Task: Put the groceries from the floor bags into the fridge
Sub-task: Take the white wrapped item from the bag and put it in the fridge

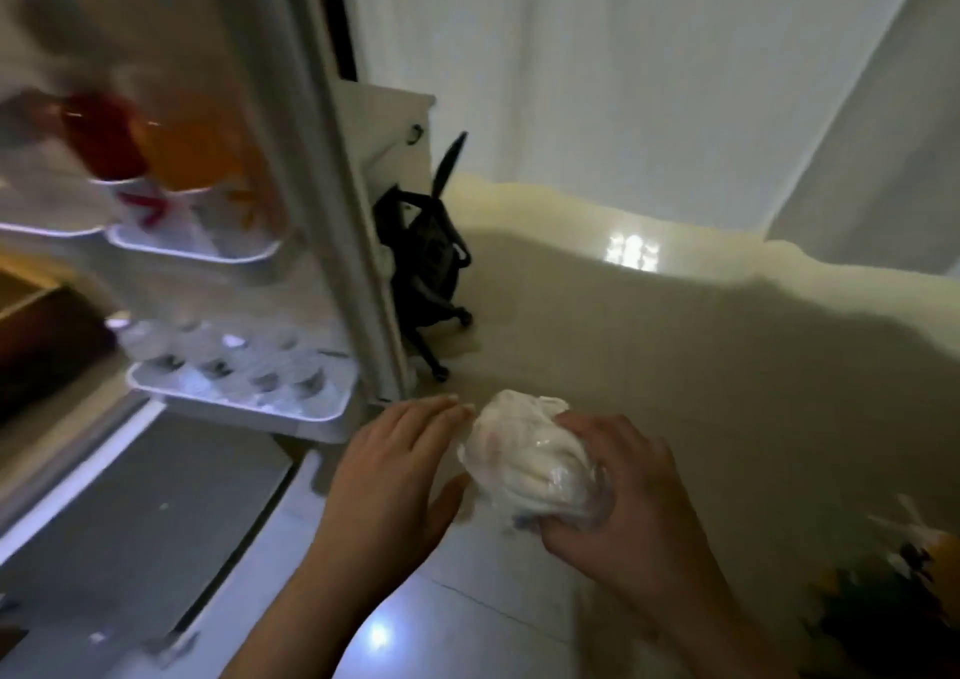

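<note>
A pale, lumpy food item wrapped in clear plastic (519, 463) is held low in the middle of the view. My right hand (623, 502) grips it from the right and underneath. Just left of the package, my left hand (395, 470) has its fingers spread; whether the thumb touches the wrap is unclear. The fridge door (291, 169) stands open at left, blurred. Its upper door shelf (192, 247) carries red and orange bottles (156, 143). Its lower door shelf (244, 398) holds several clear containers. A floor bag (904, 574) with groceries shows at the lower right edge.
A black bag with handles (426, 273) sits on the floor behind the door, against a white cabinet (389, 122). White curtains (623, 81) hang along the back. The glossy tiled floor (675, 366) spreads to the right. The fridge's dark interior (41, 346) lies at far left.
</note>
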